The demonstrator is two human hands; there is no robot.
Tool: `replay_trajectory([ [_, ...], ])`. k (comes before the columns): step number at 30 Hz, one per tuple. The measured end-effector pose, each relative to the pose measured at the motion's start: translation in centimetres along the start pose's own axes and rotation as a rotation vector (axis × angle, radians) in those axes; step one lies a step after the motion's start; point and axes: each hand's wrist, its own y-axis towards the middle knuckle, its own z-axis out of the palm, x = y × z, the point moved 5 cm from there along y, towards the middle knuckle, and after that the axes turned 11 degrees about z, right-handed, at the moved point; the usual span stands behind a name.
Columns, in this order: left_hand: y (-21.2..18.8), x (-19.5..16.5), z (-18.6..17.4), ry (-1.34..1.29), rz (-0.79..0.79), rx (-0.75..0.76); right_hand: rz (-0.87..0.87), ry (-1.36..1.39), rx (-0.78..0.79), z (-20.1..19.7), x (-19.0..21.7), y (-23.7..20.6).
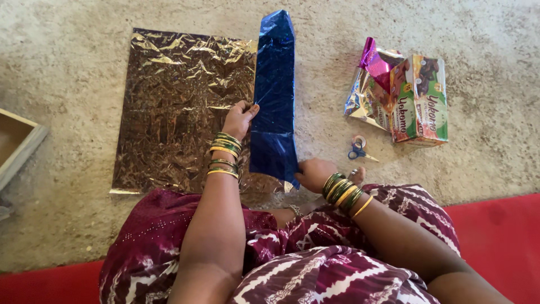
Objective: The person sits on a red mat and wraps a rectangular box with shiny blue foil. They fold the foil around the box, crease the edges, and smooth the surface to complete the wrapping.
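A long folded strip of shiny blue foil paper (275, 90) lies on the beige carpet, over the right edge of a crinkled bronze foil sheet (180, 107). My left hand (239, 119) pinches the blue strip's left edge about halfway along. My right hand (313, 173) grips the strip's near right corner. Both wrists wear green and gold bangles.
Blue-handled scissors (359, 152) and a small tape roll (359, 141) lie right of the strip. Beyond them sit two printed cartons (421, 100) and crumpled pink and silver foil (372, 79). A wooden tray corner (19, 143) shows at left. A red mat (500, 236) lies under me.
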Motion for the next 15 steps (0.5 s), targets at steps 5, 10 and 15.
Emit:
replay_trajectory([
  [5,-0.1,0.0,0.1,-0.036,-0.022,-0.004,-0.075,-0.091,0.141,-0.6,-0.4,-0.4],
  [10,-0.2,-0.2,0.0,-0.046,0.006,0.002,0.012,0.301,-0.2,-4.6,-1.5,-0.6],
  [15,-0.3,-0.3,0.2,-0.096,-0.015,0.008,-0.287,0.395,-0.581,-7.1,1.1,-1.1],
])
